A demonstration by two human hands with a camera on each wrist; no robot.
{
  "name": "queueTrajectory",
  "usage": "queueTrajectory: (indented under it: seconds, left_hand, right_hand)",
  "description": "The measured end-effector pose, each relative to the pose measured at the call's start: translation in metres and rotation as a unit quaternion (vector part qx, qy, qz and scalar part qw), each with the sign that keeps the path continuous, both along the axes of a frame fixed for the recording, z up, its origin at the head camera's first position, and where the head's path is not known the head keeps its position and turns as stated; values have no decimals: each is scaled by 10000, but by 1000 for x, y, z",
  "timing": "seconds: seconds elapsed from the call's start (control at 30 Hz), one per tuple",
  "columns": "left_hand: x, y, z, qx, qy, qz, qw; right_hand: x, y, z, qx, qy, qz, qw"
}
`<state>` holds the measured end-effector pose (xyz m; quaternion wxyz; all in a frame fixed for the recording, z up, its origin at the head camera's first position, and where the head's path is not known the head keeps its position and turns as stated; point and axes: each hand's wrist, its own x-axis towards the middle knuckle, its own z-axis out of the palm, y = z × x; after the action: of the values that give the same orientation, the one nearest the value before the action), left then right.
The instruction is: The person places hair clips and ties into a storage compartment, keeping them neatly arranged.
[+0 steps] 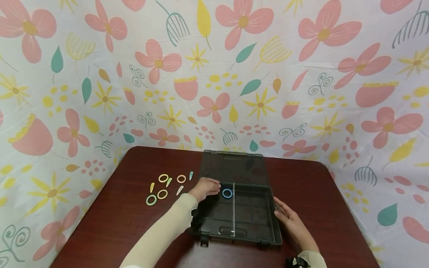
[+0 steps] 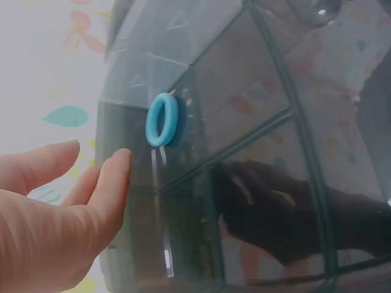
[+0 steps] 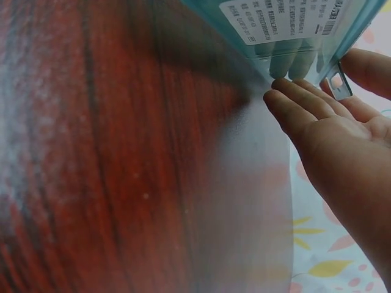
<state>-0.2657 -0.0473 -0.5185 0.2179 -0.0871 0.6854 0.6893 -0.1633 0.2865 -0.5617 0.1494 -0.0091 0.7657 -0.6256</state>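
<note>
A dark see-through plastic box [image 1: 253, 208] stands with its lid thrown back, and a clear divider [image 1: 233, 212] splits it in two. In the left compartment lies a blue hair tie [image 1: 227, 193], up by the far wall and close to the divider. Over that compartment's far left part is my left hand [image 1: 208, 187], its fingers loosely extended; in the left wrist view the fingertips [image 2: 122, 160] are apart from the blue hair tie [image 2: 162, 119]. My right hand [image 1: 291, 219] rests against the box's outer right side, straight fingers [image 3: 299, 101] at the wall near a white label [image 3: 281, 18].
Left of the box on the dark red table [image 1: 110, 223] lie several hair ties, among them a green one [image 1: 151, 200], and several snap hair clips, including a yellow one [image 1: 152, 187]. The open lid [image 1: 234, 169] leans toward the flowered cloth [image 1: 214, 74] behind.
</note>
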Motion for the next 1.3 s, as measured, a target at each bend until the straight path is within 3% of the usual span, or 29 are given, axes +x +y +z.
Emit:
queueTrajectory:
  seconds: [0.3,0.7,0.97,1.3]
  left_hand:
    - [-4,-26,16,184,225,-260,9992]
    - [-11,-83,20,438,647,124,9969]
    - [-9,-114,2,167,676,464,9965]
    - [7,-135,-28,-452,711,621,9945]
  right_hand:
    - [2,0,-1,-1,-28,-9,10000]
    - [1,0,0,34,83,17,10000]
    - [0,0,-3,55,127,51,9999]
    - [1,-1,-3,112,203,32,9997]
